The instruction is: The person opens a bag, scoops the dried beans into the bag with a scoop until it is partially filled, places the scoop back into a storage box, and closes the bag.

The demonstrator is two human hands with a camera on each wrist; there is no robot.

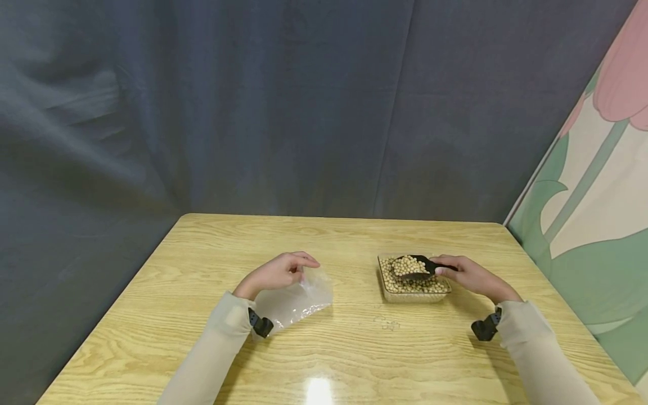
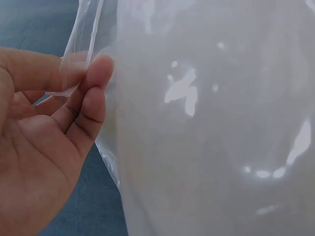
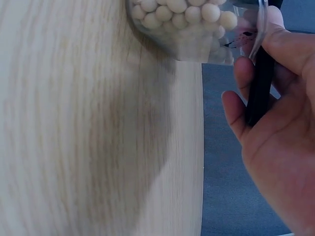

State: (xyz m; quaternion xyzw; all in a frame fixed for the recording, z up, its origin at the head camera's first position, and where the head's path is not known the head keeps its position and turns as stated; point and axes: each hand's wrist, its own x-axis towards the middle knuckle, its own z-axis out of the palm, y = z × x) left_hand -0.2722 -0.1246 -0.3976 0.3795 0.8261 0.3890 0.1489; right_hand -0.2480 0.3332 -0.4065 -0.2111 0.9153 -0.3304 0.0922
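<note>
My left hand (image 1: 281,272) pinches the top edge of a clear plastic zip bag (image 2: 211,128) between thumb and fingers; the bag hangs down toward the table beside the wrist. On the right, my right hand (image 1: 468,274) grips the black handle (image 3: 261,88) of a scoop (image 1: 426,266). Soybeans (image 1: 409,265) are heaped in the scoop, which is over a clear rectangular container (image 1: 415,297). More soybeans lie in that container, under and around the scoop. In the right wrist view the container's corner and some beans show beside my fingers.
Both hands are above a light wooden table (image 1: 354,360). Small faint marks or clear bits (image 1: 387,323) show on its surface in front of the container. A dark curtain (image 1: 304,112) hangs behind the table, and a flower-patterned cloth (image 1: 597,185) borders the right side.
</note>
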